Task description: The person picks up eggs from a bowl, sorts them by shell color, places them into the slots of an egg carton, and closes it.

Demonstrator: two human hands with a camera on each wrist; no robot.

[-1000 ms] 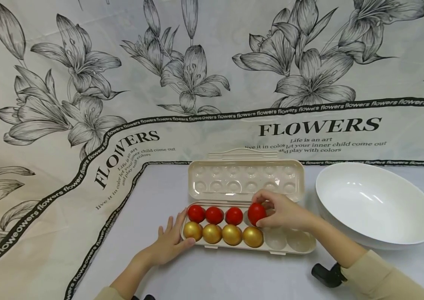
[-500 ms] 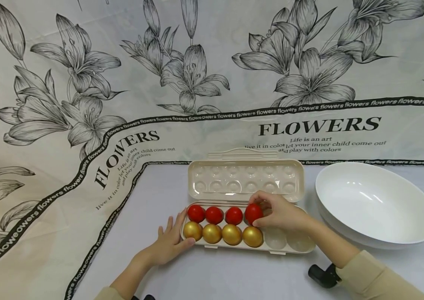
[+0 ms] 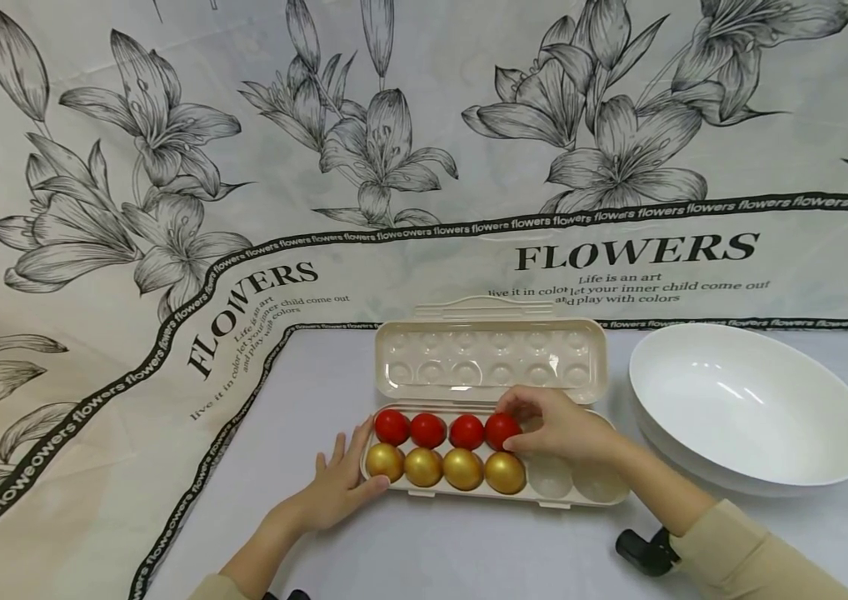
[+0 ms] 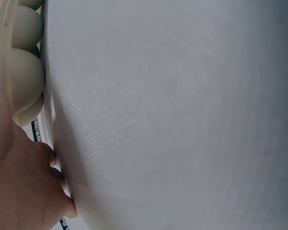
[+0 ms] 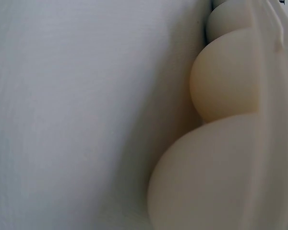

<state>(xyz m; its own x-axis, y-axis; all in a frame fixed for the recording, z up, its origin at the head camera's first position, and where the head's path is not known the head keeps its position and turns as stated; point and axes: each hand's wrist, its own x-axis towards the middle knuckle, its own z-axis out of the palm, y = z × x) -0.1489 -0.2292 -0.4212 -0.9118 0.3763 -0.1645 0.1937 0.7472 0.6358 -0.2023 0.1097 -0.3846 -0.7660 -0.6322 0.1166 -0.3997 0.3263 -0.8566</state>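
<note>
A cream plastic egg carton lies opened on the table in the head view. Three red eggs sit in its back row, with several gold eggs in the front row. At the back row's fourth cup, my right hand pinches another red egg between thumb and fingers. My left hand rests against the carton's left end, fingers spread, thumb at the front corner. The left wrist view shows this hand beside the carton's rounded cups. Only cup undersides appear in the right wrist view.
The carton's dimpled lid is folded back behind the eggs. A large white bowl stands to the right, close to my right forearm. Patterned flower cloth hangs behind the white-covered table.
My right hand has moved slightly left with the red egg, which now sits lower, in line with the other red eggs. My left hand has stayed in place.
</note>
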